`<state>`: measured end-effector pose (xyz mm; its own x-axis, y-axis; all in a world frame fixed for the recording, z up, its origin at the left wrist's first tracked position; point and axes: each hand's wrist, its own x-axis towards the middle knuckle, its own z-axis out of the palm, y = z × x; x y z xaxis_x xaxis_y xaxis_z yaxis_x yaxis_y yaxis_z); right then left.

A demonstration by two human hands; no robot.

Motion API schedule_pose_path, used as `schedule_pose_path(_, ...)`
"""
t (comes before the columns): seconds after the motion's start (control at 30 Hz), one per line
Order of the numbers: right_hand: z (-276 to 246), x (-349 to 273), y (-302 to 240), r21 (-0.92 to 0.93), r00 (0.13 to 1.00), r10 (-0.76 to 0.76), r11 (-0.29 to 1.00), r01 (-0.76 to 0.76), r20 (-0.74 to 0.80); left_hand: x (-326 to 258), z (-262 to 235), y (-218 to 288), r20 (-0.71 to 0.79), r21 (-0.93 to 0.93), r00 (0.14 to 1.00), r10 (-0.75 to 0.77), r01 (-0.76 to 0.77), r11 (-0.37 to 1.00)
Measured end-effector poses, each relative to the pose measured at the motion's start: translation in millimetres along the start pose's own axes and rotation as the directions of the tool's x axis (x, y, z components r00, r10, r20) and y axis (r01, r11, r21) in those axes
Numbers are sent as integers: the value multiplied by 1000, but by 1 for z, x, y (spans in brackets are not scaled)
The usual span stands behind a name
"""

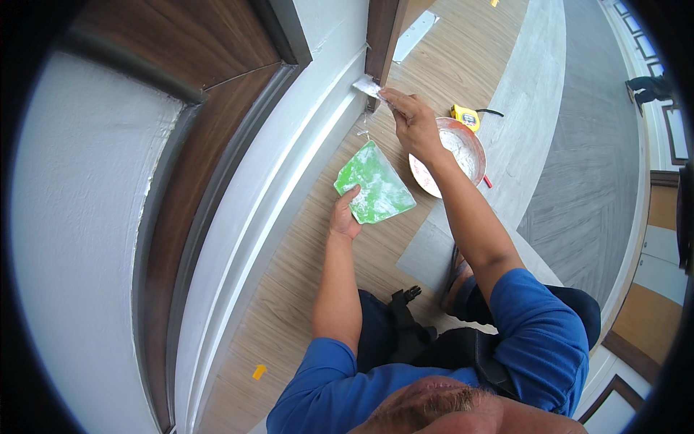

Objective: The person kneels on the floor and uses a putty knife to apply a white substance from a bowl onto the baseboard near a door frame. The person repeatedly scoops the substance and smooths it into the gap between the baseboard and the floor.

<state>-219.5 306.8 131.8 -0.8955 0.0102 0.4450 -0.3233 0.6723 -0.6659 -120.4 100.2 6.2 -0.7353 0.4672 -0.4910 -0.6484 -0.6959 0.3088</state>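
Note:
My left hand [345, 215] grips one edge of a flat green plastering board [375, 185] smeared with white paste, thumb on top. My right hand [418, 124] is closed round a putty knife [367, 87] with white paste on its blade; its handle is mostly hidden by my fingers. The blade is at the end of the white baseboard [318, 124], where it meets a dark brown door frame [382, 43]. Whether it touches the surface I cannot tell. Partly behind my right forearm stands a round reddish bowl [413, 173] with white powdery paste inside.
A yellow tape measure [465, 116] lies against the bowl's far side. A white strip [415, 36] rests on the wood-look floor [289, 289] near the frame. Dark wood panelling [217, 137] runs along the left wall. Another person [647, 90] is at the far right.

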Motion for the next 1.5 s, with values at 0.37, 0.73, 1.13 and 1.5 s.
schedule_pose_path(0.37, -13, -5, -14, 117, 978, 157, 978, -173, 134, 2, -2, -2, -11, -1, 1000, 15, -15, 1000)
schedule_pose_path(0.73, -58, -84, -1, 353, 796, 586, 720, -598, 152, 0, 0, -10, -83, 150, 977, 198, -185, 971)
schedule_pose_path(1.13, -95, -86, 32, -228, 850, 519, 841, -490, 89, -40, 62, -7, -134, 159, 902, 411, -390, 907)
schedule_pose_path(1.5, -122, -74, 79, -717, 759, 602, 641, -273, 249, -26, 48, 1, -119, 392, 964, 238, -175, 903)
